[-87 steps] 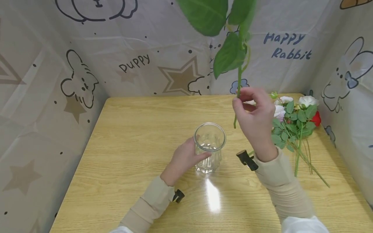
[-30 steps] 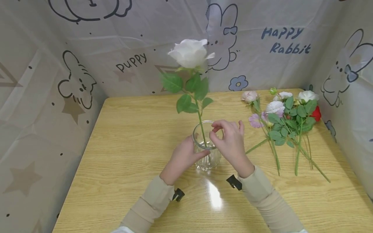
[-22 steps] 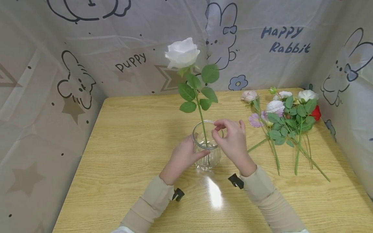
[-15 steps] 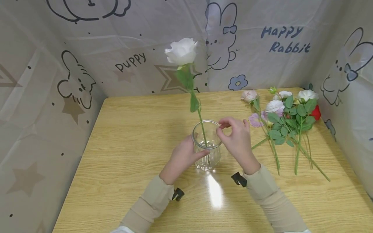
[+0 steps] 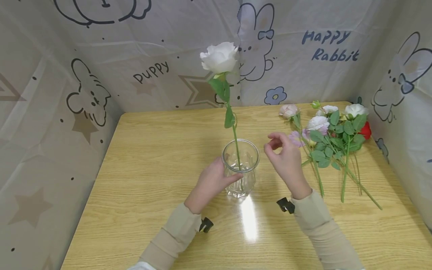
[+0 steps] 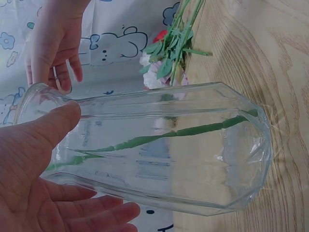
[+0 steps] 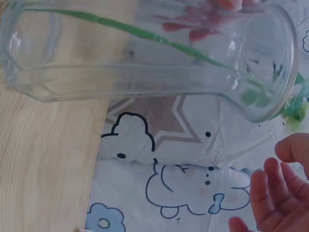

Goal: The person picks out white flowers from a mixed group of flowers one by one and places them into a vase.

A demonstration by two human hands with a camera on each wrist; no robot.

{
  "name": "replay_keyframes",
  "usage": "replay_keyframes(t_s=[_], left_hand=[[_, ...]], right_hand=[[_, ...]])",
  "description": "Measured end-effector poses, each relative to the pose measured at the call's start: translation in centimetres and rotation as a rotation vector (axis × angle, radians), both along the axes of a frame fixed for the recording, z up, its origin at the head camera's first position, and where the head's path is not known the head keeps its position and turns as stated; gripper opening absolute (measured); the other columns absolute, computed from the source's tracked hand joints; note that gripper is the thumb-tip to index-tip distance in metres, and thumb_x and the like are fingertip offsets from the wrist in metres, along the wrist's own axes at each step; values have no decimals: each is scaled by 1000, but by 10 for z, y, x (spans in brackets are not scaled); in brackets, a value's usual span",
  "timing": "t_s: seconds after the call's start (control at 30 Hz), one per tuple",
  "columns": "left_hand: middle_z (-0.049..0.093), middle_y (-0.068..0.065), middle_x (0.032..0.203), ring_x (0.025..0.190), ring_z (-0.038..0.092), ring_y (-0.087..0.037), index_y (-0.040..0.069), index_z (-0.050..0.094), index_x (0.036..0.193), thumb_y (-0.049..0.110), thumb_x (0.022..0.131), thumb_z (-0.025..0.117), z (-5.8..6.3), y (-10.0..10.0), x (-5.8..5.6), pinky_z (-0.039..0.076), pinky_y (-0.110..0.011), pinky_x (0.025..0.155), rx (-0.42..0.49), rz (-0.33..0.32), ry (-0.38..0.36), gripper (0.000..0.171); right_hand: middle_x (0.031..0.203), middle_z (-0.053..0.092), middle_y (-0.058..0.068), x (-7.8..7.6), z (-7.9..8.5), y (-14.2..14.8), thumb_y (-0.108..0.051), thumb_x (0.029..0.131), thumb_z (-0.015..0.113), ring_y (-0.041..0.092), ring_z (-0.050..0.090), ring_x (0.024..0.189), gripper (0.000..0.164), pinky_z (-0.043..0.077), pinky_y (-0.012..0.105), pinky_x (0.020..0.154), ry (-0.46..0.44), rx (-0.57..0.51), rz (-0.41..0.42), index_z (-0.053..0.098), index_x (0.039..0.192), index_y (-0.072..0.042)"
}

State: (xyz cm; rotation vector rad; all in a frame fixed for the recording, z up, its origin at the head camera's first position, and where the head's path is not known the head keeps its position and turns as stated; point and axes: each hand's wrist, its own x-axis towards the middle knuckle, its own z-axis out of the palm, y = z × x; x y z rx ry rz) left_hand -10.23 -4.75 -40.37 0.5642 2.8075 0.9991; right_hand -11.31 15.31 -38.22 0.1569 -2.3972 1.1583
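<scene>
A clear glass vase [image 5: 248, 180] stands upright on the wooden table. My left hand [image 5: 210, 183] grips it from the left, thumb across its front below the rim. Inside leans a white rose [image 5: 219, 58], its green stem reaching down to the base, as the left wrist view shows through the glass [image 6: 193, 130]. My right hand [image 5: 287, 159] is apart from the vase, just right of its rim, with loosely bent fingers and nothing held. In the right wrist view the fingers [image 7: 263, 195] hang beside the vase mouth.
Several flowers lie at the table's [image 5: 152, 150] right back: a pale pink rose [image 5: 288, 111], a white rose [image 5: 357, 110], a red flower [image 5: 365, 131] and leafy stems [image 5: 345, 168] pointing forward. A printed cloth [image 5: 141, 48] walls the back and sides.
The right hand has let go of the white rose and moved from the vase rim to the right. The rose was lowered into the vase, and its head has turned. The left hand keeps its hold.
</scene>
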Motion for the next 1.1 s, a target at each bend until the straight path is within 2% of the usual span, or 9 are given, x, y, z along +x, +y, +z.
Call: replay_keyframes(t_s=[0.3, 0.47, 0.63, 0.8, 0.93, 1.1], left_hand=[[50, -11, 127, 109, 51, -28, 10, 35, 135, 38, 75, 70, 1, -1, 0, 44, -41, 89, -41, 2, -10, 74], [49, -12, 127, 110, 50, -28, 10, 35, 135, 38, 75, 70, 1, 0, 0, 44, -41, 89, -39, 5, -15, 74], [49, -12, 127, 111, 50, -28, 11, 35, 135, 38, 76, 69, -1, 0, -1, 43, -41, 90, -38, 1, -12, 74], [50, -12, 126, 109, 51, -27, 12, 35, 135, 38, 75, 70, -2, 0, 0, 45, -42, 88, -25, 4, -14, 74], [50, -12, 126, 109, 52, -27, 12, 35, 136, 37, 75, 70, 0, 0, 0, 46, -42, 87, -13, 5, -16, 74], [50, -12, 126, 109, 51, -28, 12, 33, 136, 37, 76, 69, 0, -1, 1, 46, -42, 86, -15, 1, -5, 75]], right_hand=[[75, 57, 9, -4, -5, 18, 0, 79, 59, 17, 54, 64, 20, 41, 13, 56, -47, -46, -48, 58, 98, 2], [75, 59, 10, -4, -6, 30, -3, 81, 57, 18, 55, 65, 20, 41, 10, 56, -71, -42, -77, 58, 100, 2], [78, 59, 10, -4, -7, 43, -8, 83, 55, 18, 55, 67, 21, 41, 13, 53, -129, -40, -119, 58, 103, 1], [79, 60, 12, -6, -10, 55, -8, 83, 55, 17, 53, 66, 22, 40, 14, 50, -145, -30, -170, 59, 103, 1], [79, 60, 12, -6, -13, 65, -8, 83, 55, 10, 52, 64, 23, 40, 11, 49, -148, -35, -207, 59, 104, 1], [79, 59, 10, -5, -16, 75, -8, 83, 53, 1, 48, 54, 23, 40, 13, 42, -164, -54, -242, 60, 103, 0]])
